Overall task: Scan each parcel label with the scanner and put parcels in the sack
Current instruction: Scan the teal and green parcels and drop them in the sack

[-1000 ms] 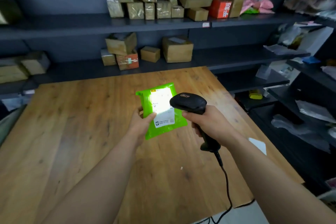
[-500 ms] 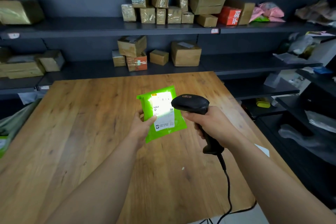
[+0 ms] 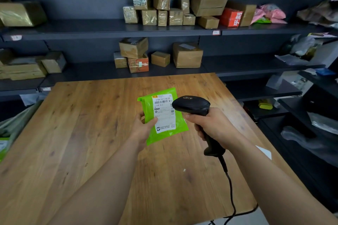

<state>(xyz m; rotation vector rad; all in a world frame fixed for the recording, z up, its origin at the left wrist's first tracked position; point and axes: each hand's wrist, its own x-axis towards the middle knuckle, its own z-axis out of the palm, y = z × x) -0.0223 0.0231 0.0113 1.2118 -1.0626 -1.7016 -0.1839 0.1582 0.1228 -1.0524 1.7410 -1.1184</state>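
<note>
A bright green parcel (image 3: pixel 165 134) with a white printed label (image 3: pixel 164 111) is held above the wooden table (image 3: pixel 82 142). My left hand (image 3: pixel 143 128) pinches its left edge, thumb on the front. My right hand (image 3: pixel 214 127) grips the handle of a black corded scanner (image 3: pixel 191 105), whose head sits just right of the label and points at it. No scan light shows on the label. At the far left edge a grey-green sack (image 3: pixel 11 128) is partly in view.
Dark shelves behind the table hold several cardboard boxes (image 3: pixel 187 55), with a red box (image 3: pixel 231 17) and pink bags (image 3: pixel 268 13) on the upper shelf. More shelving with bags runs along the right. A white slip (image 3: pixel 264 151) lies near the table's right edge. The scanner cable (image 3: pixel 229 184) trails off the front.
The bright scan light that lit the label has gone out, so the print is readable. Parcel and scanner stay in about the same place.
</note>
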